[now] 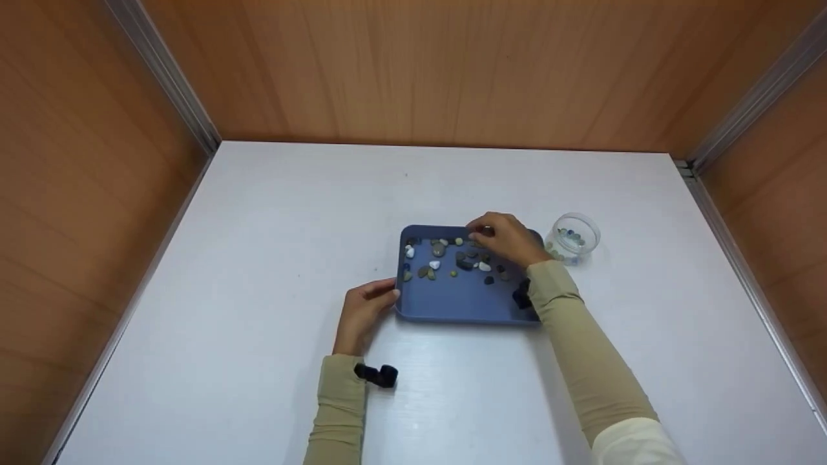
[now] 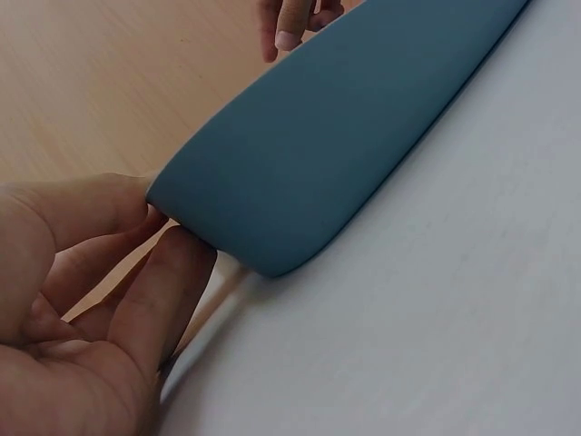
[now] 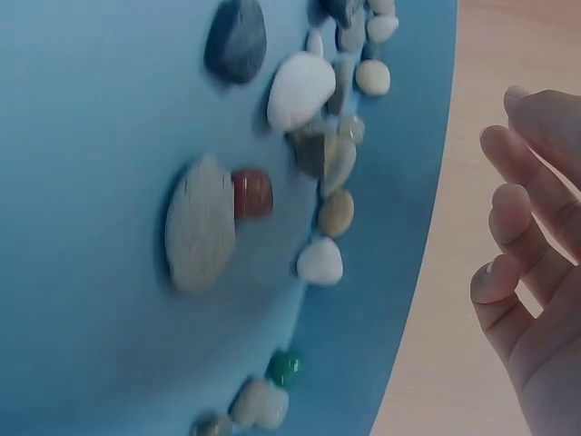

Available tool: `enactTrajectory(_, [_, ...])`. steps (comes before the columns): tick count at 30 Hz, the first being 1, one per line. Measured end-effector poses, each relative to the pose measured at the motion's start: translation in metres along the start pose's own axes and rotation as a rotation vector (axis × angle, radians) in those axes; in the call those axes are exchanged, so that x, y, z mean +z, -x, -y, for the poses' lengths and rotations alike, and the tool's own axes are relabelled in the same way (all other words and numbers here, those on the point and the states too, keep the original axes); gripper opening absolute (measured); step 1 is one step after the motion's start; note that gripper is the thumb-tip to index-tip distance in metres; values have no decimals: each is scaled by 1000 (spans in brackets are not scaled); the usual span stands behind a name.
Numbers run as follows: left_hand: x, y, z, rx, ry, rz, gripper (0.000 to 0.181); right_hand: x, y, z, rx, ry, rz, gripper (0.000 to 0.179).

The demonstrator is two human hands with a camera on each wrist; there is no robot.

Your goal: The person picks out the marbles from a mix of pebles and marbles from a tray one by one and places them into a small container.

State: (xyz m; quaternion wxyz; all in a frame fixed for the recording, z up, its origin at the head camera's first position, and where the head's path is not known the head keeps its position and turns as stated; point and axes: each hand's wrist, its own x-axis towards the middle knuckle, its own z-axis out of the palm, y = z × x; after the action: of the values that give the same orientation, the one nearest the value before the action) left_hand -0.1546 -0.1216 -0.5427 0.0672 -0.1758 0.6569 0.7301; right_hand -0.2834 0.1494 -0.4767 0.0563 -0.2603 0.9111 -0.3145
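A blue rectangular tray (image 1: 452,303) lies on the table with many small stones spread over its back part. My left hand (image 1: 362,313) pinches the tray's left wall between thumb and fingers. Over the back right rim hovers my right hand (image 1: 510,239), thumb and forefinger close together around a dark spot; I cannot tell if that is a held pebble. In the right wrist view its fingers (image 3: 508,213) are bent just past the rim. Near them lie a white pebble (image 3: 301,89), a long grey stone (image 3: 201,227), a reddish-brown stone (image 3: 252,193) and a green bead (image 3: 285,368).
A clear round container (image 1: 597,236) with several glass marbles stands right of the tray, close to my right forearm. The white table (image 1: 258,258) meets wooden panels (image 1: 452,77) at the back and sides. Small black wrist cameras (image 1: 386,376) sit on both sleeves.
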Motion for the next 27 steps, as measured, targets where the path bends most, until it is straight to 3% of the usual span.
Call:
enactTrajectory(19, [0, -1, 1, -6, -16, 4, 31, 32, -22, 24, -43, 2, 67, 30])
enactTrajectory(27, [-1, -1, 0, -21, -23, 12, 33, 45, -28, 32, -2, 4, 101, 32])
